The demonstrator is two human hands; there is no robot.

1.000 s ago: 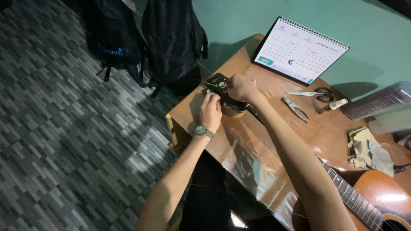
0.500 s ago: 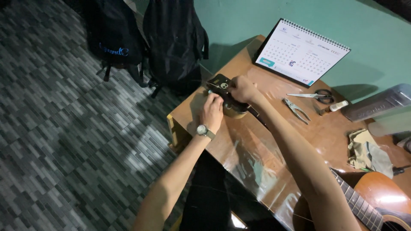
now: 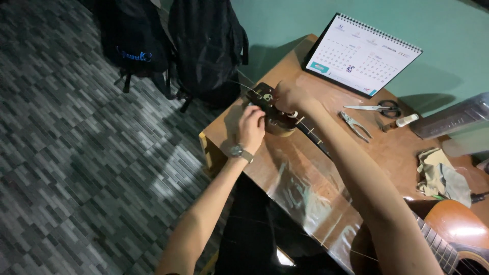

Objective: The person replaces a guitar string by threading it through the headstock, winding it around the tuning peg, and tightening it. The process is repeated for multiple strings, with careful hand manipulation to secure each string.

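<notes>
The guitar headstock (image 3: 266,100) is being worked at the far-left corner of the table (image 3: 387,153), the neck running back along the table to the body (image 3: 453,234) at the lower right. The left hand (image 3: 251,127) is being held curled against the near side of the headstock, fingers clenched around what is probably a tuning peg; the peg itself is hidden, so the grasp cannot be told exactly. The right hand (image 3: 287,97) is being closed over the far side of the headstock, its fingers pinched there, possibly on a string end, though this is too small to be made out.

Compared with half a second and a second earlier, very little is being altered: both hands are being kept on the headstock, the left hand having been drawn slightly nearer to the wrist side, consistent with a peg being turned. A thin string (image 3: 239,84) is being left sticking out past the headstock.

Pliers (image 3: 355,126), scissors (image 3: 374,107), a rag (image 3: 442,173) and a calendar (image 3: 362,55) are being left untouched on the table.
</notes>
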